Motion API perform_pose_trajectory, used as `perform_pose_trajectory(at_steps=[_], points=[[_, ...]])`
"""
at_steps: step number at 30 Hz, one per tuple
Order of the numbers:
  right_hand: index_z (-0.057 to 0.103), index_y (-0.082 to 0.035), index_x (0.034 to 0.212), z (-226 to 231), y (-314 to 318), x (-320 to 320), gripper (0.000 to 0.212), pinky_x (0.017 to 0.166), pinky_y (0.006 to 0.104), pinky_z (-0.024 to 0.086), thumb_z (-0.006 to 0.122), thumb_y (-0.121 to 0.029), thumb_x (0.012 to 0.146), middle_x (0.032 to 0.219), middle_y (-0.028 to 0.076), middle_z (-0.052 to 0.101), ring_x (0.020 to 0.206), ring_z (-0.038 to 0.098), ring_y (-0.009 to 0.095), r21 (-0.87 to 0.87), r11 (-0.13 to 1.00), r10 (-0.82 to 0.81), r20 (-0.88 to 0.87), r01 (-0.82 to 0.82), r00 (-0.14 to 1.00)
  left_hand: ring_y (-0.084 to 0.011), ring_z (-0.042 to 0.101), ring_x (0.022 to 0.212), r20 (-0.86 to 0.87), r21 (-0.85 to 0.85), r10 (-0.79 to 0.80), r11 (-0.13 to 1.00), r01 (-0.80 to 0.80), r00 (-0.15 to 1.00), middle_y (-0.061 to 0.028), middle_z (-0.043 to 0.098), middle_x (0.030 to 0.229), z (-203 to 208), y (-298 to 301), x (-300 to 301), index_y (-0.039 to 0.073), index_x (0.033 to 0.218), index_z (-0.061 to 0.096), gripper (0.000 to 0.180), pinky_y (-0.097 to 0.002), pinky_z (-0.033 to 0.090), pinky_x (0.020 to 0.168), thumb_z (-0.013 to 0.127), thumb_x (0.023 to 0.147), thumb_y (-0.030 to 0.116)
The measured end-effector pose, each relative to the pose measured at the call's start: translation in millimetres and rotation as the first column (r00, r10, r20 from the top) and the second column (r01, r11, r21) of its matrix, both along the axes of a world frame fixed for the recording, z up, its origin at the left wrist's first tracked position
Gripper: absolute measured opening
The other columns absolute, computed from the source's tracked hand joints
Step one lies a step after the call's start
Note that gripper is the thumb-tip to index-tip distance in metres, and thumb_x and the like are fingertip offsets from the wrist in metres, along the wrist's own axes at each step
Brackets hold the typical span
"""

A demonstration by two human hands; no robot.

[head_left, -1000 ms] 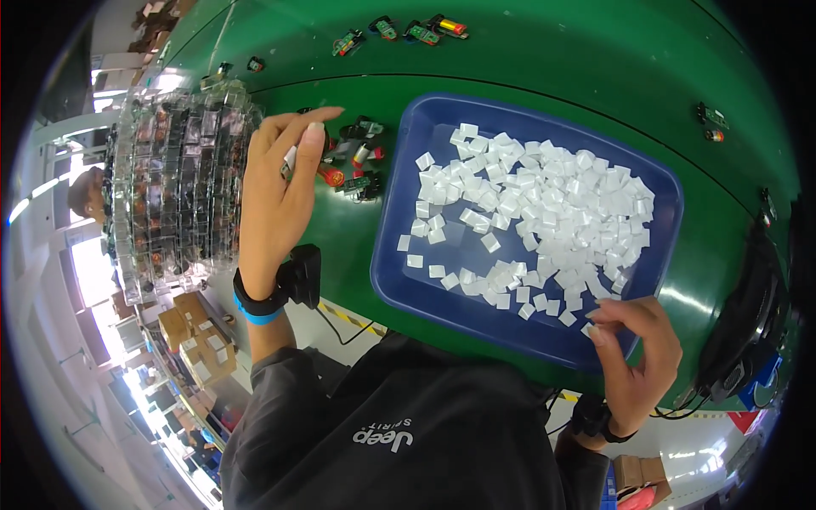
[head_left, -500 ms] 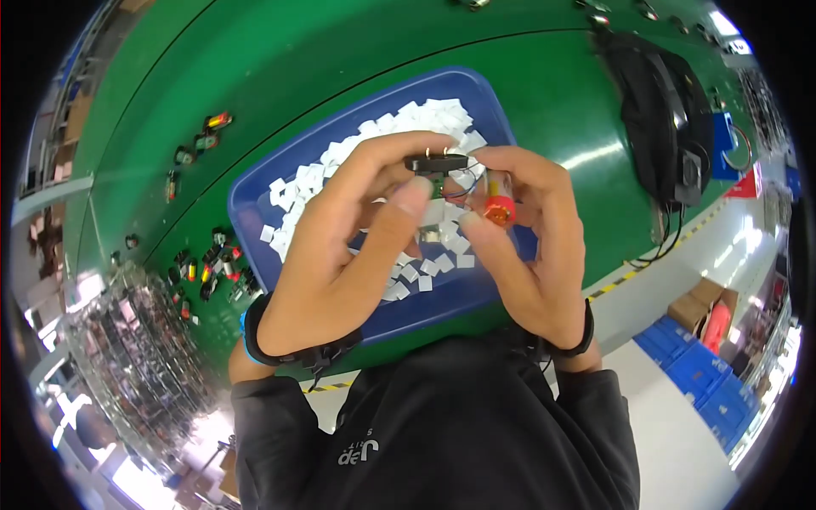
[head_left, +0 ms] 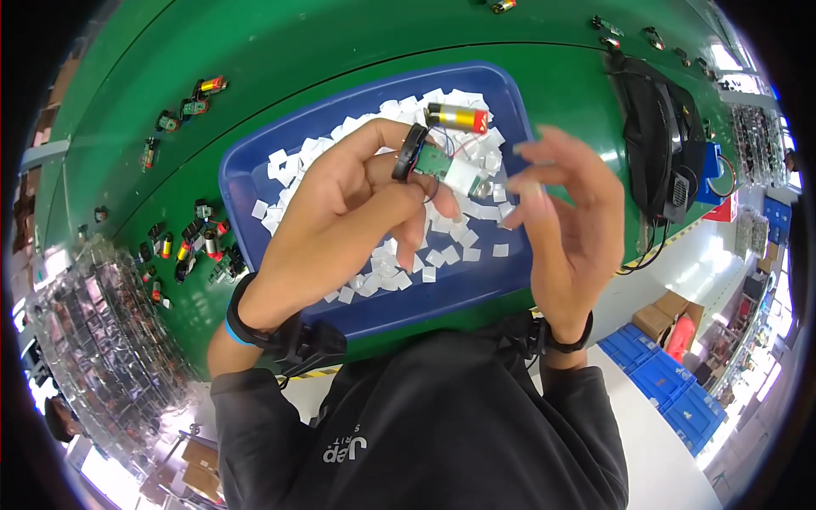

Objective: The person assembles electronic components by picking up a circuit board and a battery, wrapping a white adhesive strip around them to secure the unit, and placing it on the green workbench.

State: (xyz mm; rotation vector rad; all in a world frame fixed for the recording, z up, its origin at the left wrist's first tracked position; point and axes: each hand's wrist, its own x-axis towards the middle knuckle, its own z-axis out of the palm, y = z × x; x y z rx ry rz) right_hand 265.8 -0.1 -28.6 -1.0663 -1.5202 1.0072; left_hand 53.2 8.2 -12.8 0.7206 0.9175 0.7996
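My left hand [head_left: 331, 217] is closed on a small green circuit board [head_left: 433, 160]. A black round part [head_left: 411, 153] stands at the board's left end, between thumb and forefinger. Thin wires join the board to a cylindrical battery [head_left: 460, 118], yellow and silver with a red end, sticking out above the fingers. On the board lies a white square piece [head_left: 461, 176]. My right hand [head_left: 574, 225] hovers just to the right with its fingers apart, and nothing shows in it. Beneath both is a blue tray [head_left: 242, 161] of loose white square pieces [head_left: 399, 110].
Several battery-and-board assemblies [head_left: 183, 246] lie on the green table [head_left: 561, 93] left of the tray, others [head_left: 194, 107] farther back. A black bag [head_left: 650, 136] lies at the right. Clear stacked packaging [head_left: 110, 314] stands at lower left, blue crates [head_left: 663, 382] at lower right.
My right hand has let go of the battery and drawn back to the right, its fingers spreading. The board has turned in my left hand, so the battery now points right above it.
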Motion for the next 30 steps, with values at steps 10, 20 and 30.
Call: perform_pose_trajectory(at_steps=[10,20,30], points=[[0.067,0.002,0.1,1.3,10.6,2.8,0.032,0.063,0.0292,0.056,0.081,0.003,0.07,0.106,0.02,0.073,0.078,0.07,0.026,0.548,0.79,-0.02,0.473,-0.276,0.881,-0.0062,0.053,0.059,-0.049,0.033,-0.112,0.993,0.114,0.992,-0.0105,0.069,0.097,11.1,-4.0,-6.3,0.002,0.127,0.048,0.032,-0.0219,0.047,0.053,0.053,0.095,0.0],[0.068,0.0,0.092,4.6,4.5,5.3,0.025,0.06,0.0304,0.057,0.079,0.005,0.07,0.099,0.018,0.074,0.073,0.072,0.026,0.542,0.784,-0.038,0.528,-0.302,0.848,-0.0042,0.05,0.057,0.057,-0.049,-0.28,0.958,0.283,0.958,-0.0065,0.068,0.097,10.5,-1.6,-14.5,0.003,0.127,0.048,0.032,-0.02,0.041,0.051,0.056,0.095,0.005],[0.07,-0.001,0.092,-0.5,6.4,7.3,0.03,0.063,0.0295,0.058,0.079,0.004,0.064,0.097,0.015,0.074,0.075,0.072,0.026,0.583,0.759,-0.082,0.529,-0.291,0.845,-0.0071,0.058,0.077,-0.278,0.252,-0.225,0.921,0.297,0.934,-0.0083,0.06,0.112,1.0,-10.2,-6.2,0.003,0.129,0.049,0.036,-0.0203,0.044,0.062,0.057,0.095,-0.001]])
